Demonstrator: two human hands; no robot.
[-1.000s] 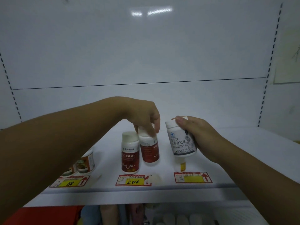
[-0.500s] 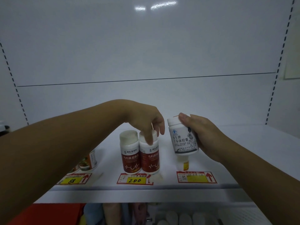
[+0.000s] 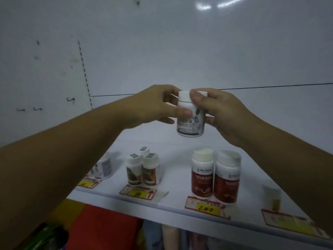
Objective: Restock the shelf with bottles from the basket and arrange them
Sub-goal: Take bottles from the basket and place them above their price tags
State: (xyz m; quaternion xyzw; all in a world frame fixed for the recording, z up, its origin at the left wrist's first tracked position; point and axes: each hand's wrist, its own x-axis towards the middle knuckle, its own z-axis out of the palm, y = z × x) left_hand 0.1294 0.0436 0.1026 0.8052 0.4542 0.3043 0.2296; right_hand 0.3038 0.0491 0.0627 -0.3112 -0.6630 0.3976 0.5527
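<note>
Holding one white bottle (image 3: 190,121) between both hands, left hand (image 3: 155,107) and right hand (image 3: 221,112), the person has not placed it. Directly below the grip two red bottles (image 3: 215,177) already stand on the shelf (image 3: 176,159); the basket is not visible.

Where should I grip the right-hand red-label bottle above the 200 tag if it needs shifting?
Take the right red-label bottle by its white cap, coming from above with fingers front and back. It stands upright, its left side is tight against the left red-label bottle, so side fingers probably won't fit there. The cap is clear on top; both hands now hold the white bottle above.
</note>
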